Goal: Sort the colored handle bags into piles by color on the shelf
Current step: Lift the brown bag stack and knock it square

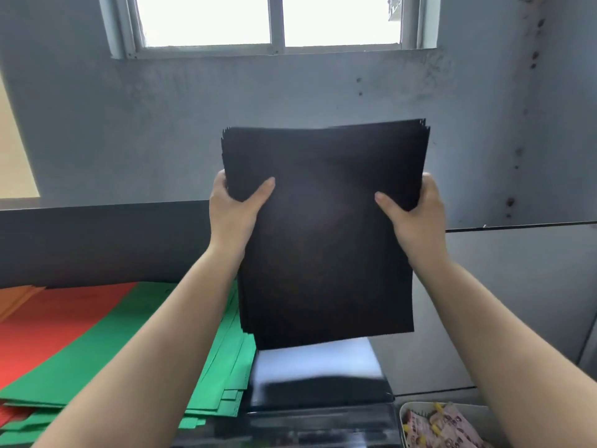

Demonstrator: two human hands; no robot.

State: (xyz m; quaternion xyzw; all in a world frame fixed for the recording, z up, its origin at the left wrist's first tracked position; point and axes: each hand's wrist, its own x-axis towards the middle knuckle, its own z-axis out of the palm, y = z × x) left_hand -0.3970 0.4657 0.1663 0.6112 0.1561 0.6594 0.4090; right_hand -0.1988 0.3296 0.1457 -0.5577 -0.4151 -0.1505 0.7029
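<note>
Both hands — left, right — grip raised black bags.

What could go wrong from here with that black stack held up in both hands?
1. The black stack is pinched only at its upper sides by the left hand and right hand; the lower bags already fan out and could slip loose.
2. Loose bags could land on the green pile beside it and mix colours.
3. The raised stack hides much of the shelf behind it, so placement may be misjudged.
</note>
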